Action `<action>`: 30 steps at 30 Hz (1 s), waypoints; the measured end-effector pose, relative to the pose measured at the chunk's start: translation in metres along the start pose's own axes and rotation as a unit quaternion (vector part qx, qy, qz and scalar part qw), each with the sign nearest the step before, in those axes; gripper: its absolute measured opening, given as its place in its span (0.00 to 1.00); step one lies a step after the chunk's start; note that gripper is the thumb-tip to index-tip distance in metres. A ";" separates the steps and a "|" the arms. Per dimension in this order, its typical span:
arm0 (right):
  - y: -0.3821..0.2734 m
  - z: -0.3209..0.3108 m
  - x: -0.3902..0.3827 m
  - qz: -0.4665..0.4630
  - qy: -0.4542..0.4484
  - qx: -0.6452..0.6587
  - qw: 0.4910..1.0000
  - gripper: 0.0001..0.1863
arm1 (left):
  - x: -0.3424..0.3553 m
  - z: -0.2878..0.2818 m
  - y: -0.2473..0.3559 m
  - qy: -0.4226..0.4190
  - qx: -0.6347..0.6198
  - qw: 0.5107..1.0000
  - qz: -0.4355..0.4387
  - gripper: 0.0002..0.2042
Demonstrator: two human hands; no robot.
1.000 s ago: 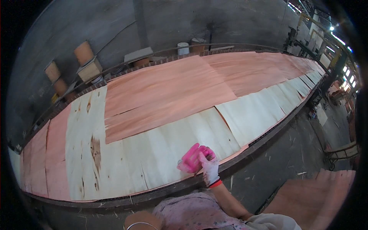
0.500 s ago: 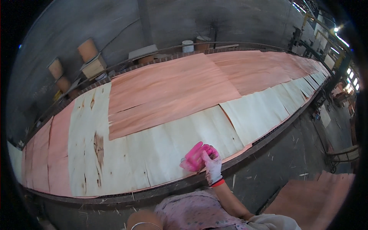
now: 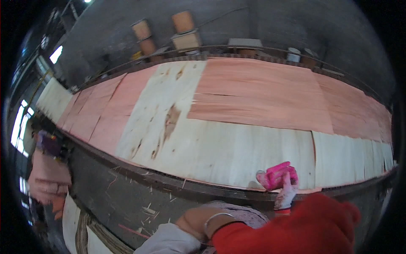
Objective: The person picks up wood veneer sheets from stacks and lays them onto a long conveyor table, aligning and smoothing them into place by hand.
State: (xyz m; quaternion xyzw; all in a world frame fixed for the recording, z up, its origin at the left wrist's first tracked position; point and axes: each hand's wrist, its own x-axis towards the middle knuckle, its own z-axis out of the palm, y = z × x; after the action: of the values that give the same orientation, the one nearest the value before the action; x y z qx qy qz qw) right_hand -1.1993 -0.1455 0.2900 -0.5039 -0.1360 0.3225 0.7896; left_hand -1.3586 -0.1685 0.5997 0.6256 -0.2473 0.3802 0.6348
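Observation:
My right hand point(image 3: 287, 195), in a white glove with pink staining and a red cuff, is closed over the near edge of the long sheet-covered table. Its fingers and thumb pinch a crumpled pink glove point(image 3: 275, 175) with finger-like lobes. Underneath lies a pale wood veneer sheet point(image 3: 228, 156). My left hand point(image 3: 292, 226), beyond the wrist with a silver bangle point(image 3: 218, 216), fills the lower right close up in a red covering. It is blurred, so its fingers cannot be made out, and it partly hides the right forearm.
Reddish veneer sheets point(image 3: 262, 95) cover the table's far side, others its left end. Along the wall stand wooden boxes point(image 3: 186, 40) and a white bucket point(image 3: 293, 54). Wood scraps point(image 3: 149, 210) litter the floor. At the left are stacked reddish sheets point(image 3: 50, 173) and a person point(image 3: 48, 142).
The view has swung left, so the table appears farther right. My left hand has come up into the picture, in front of the right forearm. My right hand still grips the pink glove.

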 end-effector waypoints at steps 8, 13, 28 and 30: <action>-0.009 0.008 -0.013 0.016 -0.006 -0.080 0.997 0.16 | -0.009 0.008 -0.012 -0.031 -0.027 0.999 0.005 0.16; -0.014 0.017 -0.017 0.021 -0.011 -0.096 0.995 0.15 | -0.015 0.006 -0.008 -0.028 -0.034 0.999 0.009 0.16; 0.002 0.013 -0.025 0.036 -0.011 -0.086 0.996 0.15 | -0.045 -0.002 0.009 -0.021 -0.045 0.999 0.011 0.16; 0.001 0.005 -0.021 0.033 0.014 -0.094 0.995 0.14 | -0.045 -0.007 0.004 -0.037 -0.075 0.996 0.016 0.16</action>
State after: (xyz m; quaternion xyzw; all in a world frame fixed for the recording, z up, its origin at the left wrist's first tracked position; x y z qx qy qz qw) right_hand -1.2182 -0.1556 0.2934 -0.5844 -0.1385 0.3270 0.7296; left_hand -1.3894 -0.1697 0.5664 0.5854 -0.3082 0.3474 0.6645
